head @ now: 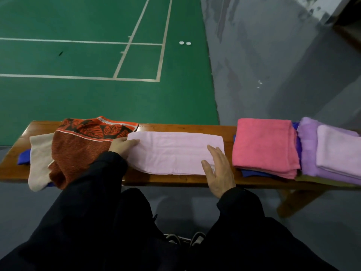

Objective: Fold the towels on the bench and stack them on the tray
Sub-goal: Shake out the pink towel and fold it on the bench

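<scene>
A pale pink towel [173, 151] lies folded into a long strip across the middle of the wooden bench [175, 179]. My left hand [122, 146] grips its left end, fingers curled over the edge. My right hand [219, 169] rests flat on its right end, fingers straight. To the left sit unfolded towels: a red patterned one [82, 147], a beige one [39, 159] and a blue one [23, 159] underneath. To the right a folded deep pink towel [263, 145] lies on a blue one [252, 173], beside folded purple towels [336, 151]. The tray is hidden under the stacks.
A green sports court [97, 55] with white lines lies beyond the bench, with grey floor [273, 65] to the right. Two small white caps [185, 43] lie on the court. The bench leg [291, 202] stands at the lower right. My shoes [185, 238] show below.
</scene>
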`<state>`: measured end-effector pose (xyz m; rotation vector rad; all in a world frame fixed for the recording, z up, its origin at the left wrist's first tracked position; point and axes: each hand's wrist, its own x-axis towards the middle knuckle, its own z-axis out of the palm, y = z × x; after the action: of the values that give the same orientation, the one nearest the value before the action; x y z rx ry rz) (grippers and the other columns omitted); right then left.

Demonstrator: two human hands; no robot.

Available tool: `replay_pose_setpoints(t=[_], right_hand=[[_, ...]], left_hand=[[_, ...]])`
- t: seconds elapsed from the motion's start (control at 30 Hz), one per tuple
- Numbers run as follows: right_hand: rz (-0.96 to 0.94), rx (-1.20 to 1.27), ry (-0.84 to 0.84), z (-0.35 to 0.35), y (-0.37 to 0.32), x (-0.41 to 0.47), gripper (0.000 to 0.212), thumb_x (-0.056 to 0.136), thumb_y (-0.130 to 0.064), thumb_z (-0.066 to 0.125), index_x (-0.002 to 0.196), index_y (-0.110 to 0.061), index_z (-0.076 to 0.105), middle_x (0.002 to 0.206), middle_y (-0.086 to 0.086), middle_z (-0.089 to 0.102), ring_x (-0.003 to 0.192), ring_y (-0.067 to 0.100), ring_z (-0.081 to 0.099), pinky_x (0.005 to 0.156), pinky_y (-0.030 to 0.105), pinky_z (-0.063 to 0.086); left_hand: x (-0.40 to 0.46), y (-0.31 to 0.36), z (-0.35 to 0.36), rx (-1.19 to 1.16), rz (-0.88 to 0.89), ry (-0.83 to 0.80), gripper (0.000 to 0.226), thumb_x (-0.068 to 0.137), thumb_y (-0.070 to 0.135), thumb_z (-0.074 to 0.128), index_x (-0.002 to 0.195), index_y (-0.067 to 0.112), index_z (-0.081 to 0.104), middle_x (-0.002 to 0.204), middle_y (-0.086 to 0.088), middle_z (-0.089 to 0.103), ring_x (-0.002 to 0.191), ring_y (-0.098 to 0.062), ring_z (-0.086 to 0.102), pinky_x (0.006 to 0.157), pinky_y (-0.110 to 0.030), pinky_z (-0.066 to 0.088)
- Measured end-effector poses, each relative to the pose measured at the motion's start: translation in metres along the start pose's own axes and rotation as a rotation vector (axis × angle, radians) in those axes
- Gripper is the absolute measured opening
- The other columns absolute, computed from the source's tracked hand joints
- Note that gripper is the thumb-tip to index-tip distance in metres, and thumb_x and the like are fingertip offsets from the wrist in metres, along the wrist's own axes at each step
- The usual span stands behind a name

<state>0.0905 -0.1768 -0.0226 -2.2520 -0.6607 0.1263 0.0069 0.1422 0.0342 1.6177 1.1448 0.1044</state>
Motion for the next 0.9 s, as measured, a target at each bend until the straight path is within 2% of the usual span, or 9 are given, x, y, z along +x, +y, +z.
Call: replay_pose_setpoints(t=[0.17, 0.23, 0.3, 0.37, 0.4, 0.5, 0.63, 0.77, 0.9], right_hand=[[0.053, 0.198, 0.121, -0.017, -0.006, -0.011, 0.065, 0.096, -0.061, 0.036, 0.150, -0.026, 0.045, 0.150, -0.015, 0.043, 0.144, 0.015, 0.039, 0.119, 0.046, 0.034], [0.052, 0.245, 0.142, -0.023, -0.005, -0.017, 0.061, 0.097, -0.060, 0.039, 0.149, -0.029, 0.045, 0.149, -0.016, 0.044, 0.141, 0.010, 0.042, 0.118, 0.045, 0.036], [0.038, 0.285, 0.166, -0.029, -0.005, -0.024, 0.053, 0.098, -0.058, 0.042, 0.146, -0.036, 0.044, 0.149, -0.018, 0.047, 0.140, 0.005, 0.043, 0.117, 0.041, 0.038], [0.021, 0.342, 0.204, -0.034, -0.004, -0.030, 0.047, 0.099, -0.056, 0.044, 0.143, -0.042, 0.043, 0.149, -0.020, 0.048, 0.140, 0.006, 0.045, 0.115, 0.038, 0.039], [0.013, 0.365, 0.223, -0.037, -0.003, -0.033, 0.045, 0.099, -0.053, 0.045, 0.143, -0.042, 0.043, 0.149, -0.018, 0.049, 0.140, 0.008, 0.046, 0.114, 0.038, 0.040], [0.013, 0.382, 0.267, -0.046, 0.002, -0.043, 0.047, 0.100, -0.047, 0.046, 0.145, -0.036, 0.047, 0.147, -0.011, 0.054, 0.138, 0.013, 0.049, 0.112, 0.039, 0.042], [0.083, 0.356, 0.279, -0.060, 0.010, -0.054, 0.046, 0.097, -0.052, 0.045, 0.142, -0.041, 0.047, 0.144, -0.012, 0.055, 0.135, 0.008, 0.049, 0.110, 0.034, 0.041], [0.118, 0.317, 0.286, -0.069, 0.018, -0.062, 0.044, 0.095, -0.055, 0.043, 0.138, -0.046, 0.046, 0.143, -0.023, 0.051, 0.133, 0.004, 0.048, 0.109, 0.032, 0.042], [0.107, 0.322, 0.372, -0.065, 0.017, -0.059, 0.039, 0.098, -0.047, 0.044, 0.135, -0.038, 0.052, 0.132, -0.023, 0.058, 0.124, 0.009, 0.056, 0.102, 0.040, 0.049]], left_hand=[[-0.026, 0.039, 0.021, -0.082, 0.229, -0.078, 0.010, 0.093, 0.013, 0.067, 0.102, 0.011, 0.069, 0.105, -0.012, 0.073, 0.093, -0.030, 0.071, 0.089, -0.043, 0.059], [-0.034, 0.055, 0.043, -0.084, 0.285, -0.114, 0.016, 0.091, 0.013, 0.067, 0.106, 0.010, 0.069, 0.104, -0.014, 0.074, 0.092, -0.030, 0.073, 0.087, -0.045, 0.060], [-0.045, 0.070, 0.072, -0.068, 0.320, -0.130, 0.028, 0.090, 0.014, 0.067, 0.116, 0.005, 0.066, 0.102, -0.011, 0.073, 0.088, -0.026, 0.072, 0.077, -0.038, 0.062], [-0.054, 0.077, 0.105, -0.005, 0.370, -0.143, 0.032, 0.090, 0.013, 0.067, 0.120, 0.004, 0.064, 0.093, -0.004, 0.070, 0.077, -0.016, 0.068, 0.060, -0.021, 0.054], [-0.058, 0.077, 0.122, 0.032, 0.388, -0.162, 0.034, 0.090, 0.015, 0.067, 0.122, 0.005, 0.063, 0.092, -0.003, 0.069, 0.075, -0.014, 0.067, 0.058, -0.019, 0.051], [-0.066, 0.070, 0.168, 0.194, 0.429, -0.218, 0.037, 0.089, 0.025, 0.066, 0.123, 0.012, 0.064, 0.099, -0.007, 0.073, 0.083, -0.019, 0.068, 0.073, -0.029, 0.054], [-0.080, 0.058, 0.213, 0.340, 0.461, -0.276, 0.039, 0.094, 0.028, 0.063, 0.129, 0.011, 0.060, 0.100, -0.007, 0.070, 0.090, -0.025, 0.067, 0.075, -0.029, 0.049], [-0.092, 0.044, 0.226, 0.315, 0.413, -0.519, 0.065, 0.095, 0.055, 0.060, 0.145, 0.014, 0.048, 0.104, -0.006, 0.073, 0.084, -0.020, 0.073, 0.082, -0.035, 0.059], [-0.088, 0.017, 0.193, 0.287, 0.630, -0.270, 0.023, 0.101, 0.039, 0.057, 0.111, 0.022, 0.069, 0.094, 0.006, 0.070, 0.082, -0.009, 0.064, 0.083, -0.035, 0.057]])
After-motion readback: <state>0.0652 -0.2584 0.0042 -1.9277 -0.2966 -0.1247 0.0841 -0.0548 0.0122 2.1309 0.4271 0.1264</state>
